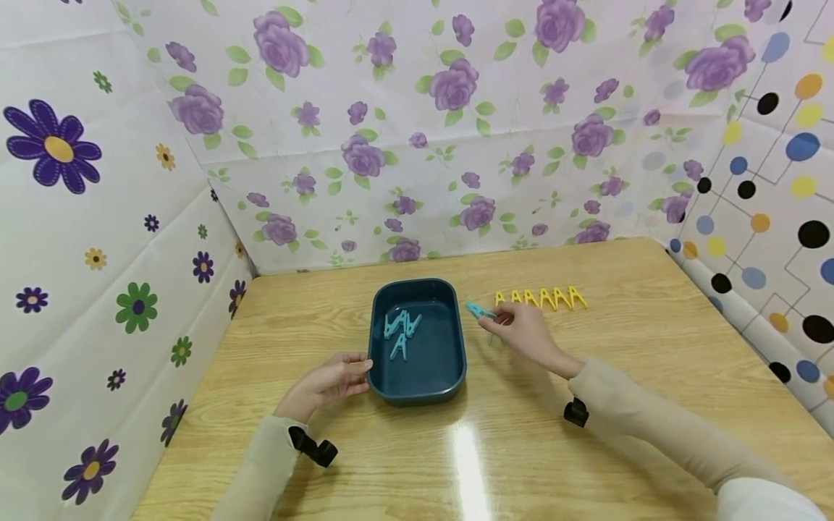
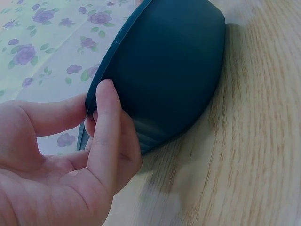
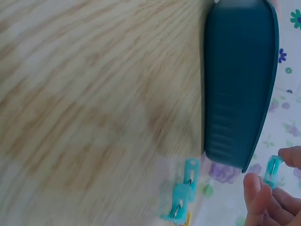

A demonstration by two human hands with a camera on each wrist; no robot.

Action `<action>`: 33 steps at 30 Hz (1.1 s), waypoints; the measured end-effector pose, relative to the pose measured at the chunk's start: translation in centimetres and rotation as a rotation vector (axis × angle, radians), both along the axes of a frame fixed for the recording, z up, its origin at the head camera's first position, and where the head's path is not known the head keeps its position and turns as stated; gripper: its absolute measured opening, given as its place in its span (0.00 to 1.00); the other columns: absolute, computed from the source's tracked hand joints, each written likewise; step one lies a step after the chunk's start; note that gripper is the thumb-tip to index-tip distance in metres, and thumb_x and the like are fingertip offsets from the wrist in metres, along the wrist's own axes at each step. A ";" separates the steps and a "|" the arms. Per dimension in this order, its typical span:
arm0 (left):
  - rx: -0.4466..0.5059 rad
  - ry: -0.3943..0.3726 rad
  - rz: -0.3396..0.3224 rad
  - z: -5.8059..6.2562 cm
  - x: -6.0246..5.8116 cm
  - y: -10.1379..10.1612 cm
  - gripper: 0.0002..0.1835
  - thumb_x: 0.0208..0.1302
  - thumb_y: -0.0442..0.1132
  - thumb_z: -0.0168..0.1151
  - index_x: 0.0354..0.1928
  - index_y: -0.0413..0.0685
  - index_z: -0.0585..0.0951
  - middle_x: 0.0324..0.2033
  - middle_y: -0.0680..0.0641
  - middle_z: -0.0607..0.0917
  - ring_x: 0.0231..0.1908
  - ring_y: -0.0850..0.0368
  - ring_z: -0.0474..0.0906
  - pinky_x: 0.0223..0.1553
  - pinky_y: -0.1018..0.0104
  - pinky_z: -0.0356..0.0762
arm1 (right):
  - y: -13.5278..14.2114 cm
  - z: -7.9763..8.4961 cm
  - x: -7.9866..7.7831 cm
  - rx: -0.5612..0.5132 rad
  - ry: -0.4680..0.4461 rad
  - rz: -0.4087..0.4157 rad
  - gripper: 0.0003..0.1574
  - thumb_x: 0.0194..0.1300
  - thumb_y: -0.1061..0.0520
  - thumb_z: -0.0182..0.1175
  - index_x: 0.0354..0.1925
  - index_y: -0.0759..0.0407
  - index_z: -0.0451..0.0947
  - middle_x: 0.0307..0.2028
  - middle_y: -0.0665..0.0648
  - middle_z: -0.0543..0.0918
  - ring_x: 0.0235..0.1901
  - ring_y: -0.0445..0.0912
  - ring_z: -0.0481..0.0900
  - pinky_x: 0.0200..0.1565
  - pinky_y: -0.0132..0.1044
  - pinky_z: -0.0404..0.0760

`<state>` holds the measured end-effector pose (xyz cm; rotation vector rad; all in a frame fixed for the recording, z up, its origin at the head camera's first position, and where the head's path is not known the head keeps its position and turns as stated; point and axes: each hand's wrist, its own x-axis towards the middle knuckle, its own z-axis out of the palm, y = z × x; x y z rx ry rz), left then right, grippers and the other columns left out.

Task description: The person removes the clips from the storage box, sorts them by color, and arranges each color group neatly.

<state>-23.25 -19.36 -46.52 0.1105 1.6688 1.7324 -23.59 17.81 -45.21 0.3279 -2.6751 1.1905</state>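
Observation:
A dark teal rectangular basin stands on the wooden table in the head view. Several light blue clothespins lie inside it. My left hand grips the basin's left rim, thumb on one side and fingers on the other, as the left wrist view also shows. To the right of the basin, my right hand pinches a light blue clothespin between thumb and fingertips, held above the table near the rim. Below that hand, more blue clothespins are on the table, mostly hidden by it in the head view.
Behind the right hand, several yellow clothespins stand in a row on the table. Flower-patterned sheets hang along the back and left, and a dotted sheet hangs at the right. Each wrist wears a black camera strap.

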 end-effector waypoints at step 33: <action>0.027 0.008 -0.017 0.0 0.1 -0.2 0.07 0.75 0.33 0.45 0.48 0.40 0.72 0.34 0.53 0.82 0.34 0.65 0.79 0.40 0.74 0.81 | 6.2 -0.2 -0.1 0.110 -0.040 -0.113 0.19 0.63 0.49 0.64 0.42 0.65 0.85 0.36 0.63 0.86 0.32 0.51 0.82 0.36 0.45 0.81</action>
